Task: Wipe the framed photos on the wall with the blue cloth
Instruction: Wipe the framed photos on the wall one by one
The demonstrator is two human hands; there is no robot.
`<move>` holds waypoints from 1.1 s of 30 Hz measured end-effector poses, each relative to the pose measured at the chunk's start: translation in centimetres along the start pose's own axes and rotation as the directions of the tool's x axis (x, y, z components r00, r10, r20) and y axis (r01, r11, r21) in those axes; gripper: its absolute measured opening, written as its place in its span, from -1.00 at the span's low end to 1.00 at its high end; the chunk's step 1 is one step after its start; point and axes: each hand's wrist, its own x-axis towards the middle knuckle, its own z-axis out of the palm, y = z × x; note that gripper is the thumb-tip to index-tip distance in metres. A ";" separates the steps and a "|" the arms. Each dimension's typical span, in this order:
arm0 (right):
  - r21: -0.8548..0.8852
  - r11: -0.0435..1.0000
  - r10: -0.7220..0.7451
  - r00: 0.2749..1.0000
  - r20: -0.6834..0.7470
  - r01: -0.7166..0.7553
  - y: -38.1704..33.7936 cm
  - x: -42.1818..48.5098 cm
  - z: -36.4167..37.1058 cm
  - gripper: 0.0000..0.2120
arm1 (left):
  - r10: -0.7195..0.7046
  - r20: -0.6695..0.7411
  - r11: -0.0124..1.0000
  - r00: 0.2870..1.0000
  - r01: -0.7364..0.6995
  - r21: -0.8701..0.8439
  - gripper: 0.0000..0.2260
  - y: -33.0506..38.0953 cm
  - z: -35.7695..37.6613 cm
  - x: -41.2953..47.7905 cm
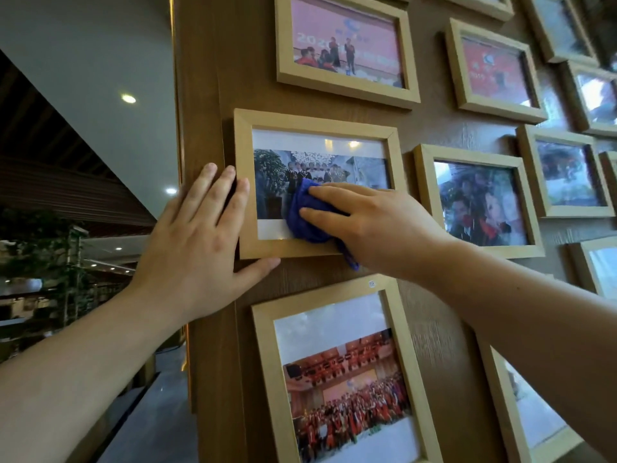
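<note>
A light wooden framed photo of a group of people hangs at the middle left of the brown wooden wall. My right hand presses the blue cloth flat against the lower middle of its glass, and a corner of the cloth hangs below the frame. My left hand lies flat with fingers spread on the frame's left edge and lower left corner, the thumb under the bottom rail.
Several more wooden framed photos hang around it: one above, one below, one to the right, others further right. The wall's left edge borders an open hall with ceiling lights and plants.
</note>
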 end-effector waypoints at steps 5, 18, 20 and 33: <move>0.000 0.993 0.119 0.992 -0.045 -0.119 2.7 -2.7 -0.7 -0.45 | 0.060 -0.023 0.996 0.998 -0.058 0.066 -0.17 0.9 -0.5 0.0; 0.014 0.969 0.248 0.960 -0.132 -0.248 13.8 -12.2 1.3 -0.49 | 0.138 -0.003 0.990 0.990 -0.138 0.007 -0.19 15.6 0.7 8.4; 0.014 0.960 0.280 0.951 -0.133 -0.280 15.2 -13.2 2.3 -0.52 | 0.146 0.028 0.989 0.989 -0.146 0.009 -0.18 17.7 1.4 9.3; 0.099 0.965 0.255 0.959 -0.126 -0.244 16.6 -13.9 6.7 -0.46 | 0.112 0.160 0.982 0.981 -0.134 0.135 -0.08 22.3 4.5 10.4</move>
